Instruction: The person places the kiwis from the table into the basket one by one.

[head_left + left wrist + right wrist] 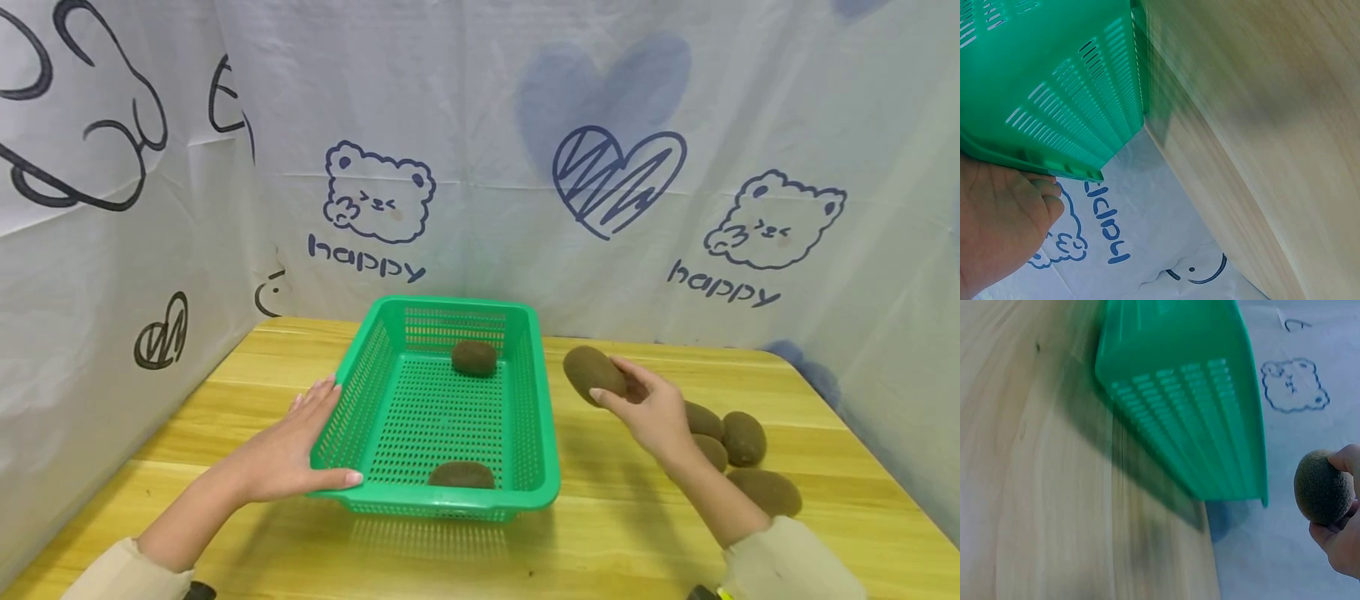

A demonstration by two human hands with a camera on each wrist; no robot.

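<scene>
My right hand [660, 417] pinches a brown kiwi [591, 373] between thumb and fingers, above the table and just right of a green plastic basket [548, 450]. The right wrist view shows that kiwi [1319, 490] apart from the basket's side. Along the basket's left rim lie the extended fingers of my left hand [277, 458], its thumb on the front rim. Inside the basket, one kiwi [474, 358] sits near the back wall. Another kiwi [462, 475] lies by the front wall, partly hidden behind the rim.
Several kiwis [745, 439] are grouped on the wooden table [225, 417] at the right, some partly behind my right forearm. A white printed cloth [480, 208] hangs along the back and sides of the table.
</scene>
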